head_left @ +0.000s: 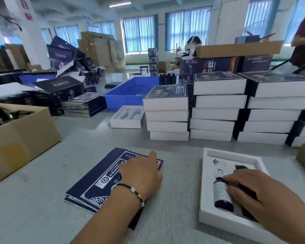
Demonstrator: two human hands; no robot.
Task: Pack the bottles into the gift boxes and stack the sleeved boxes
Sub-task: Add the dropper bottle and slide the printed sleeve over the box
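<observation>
From the head view, my right hand (259,192) pressed the bottle (222,192) into the tray (217,219) at the table's near right edge, seating it snugly. My left hand (141,171) lay flat, fingers relaxed, on the sleeves (88,189), ready to take one.

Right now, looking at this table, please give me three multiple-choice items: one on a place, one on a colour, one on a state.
1. Where does the blue bottle lie?
A. in the white tray
B. in the blue bin
C. on the flat sleeves

2. What colour is the bin behind the stacks?
A. red
B. blue
C. green

3. What does the left hand do?
A. grips a bottle
B. lifts a cardboard box
C. rests on the flat dark sleeves

Answers: 1 A, the bottle sits in the white tray under the right hand; 2 B, its walls are blue; 3 C, the palm lies on the flat dark sleeves.
</observation>
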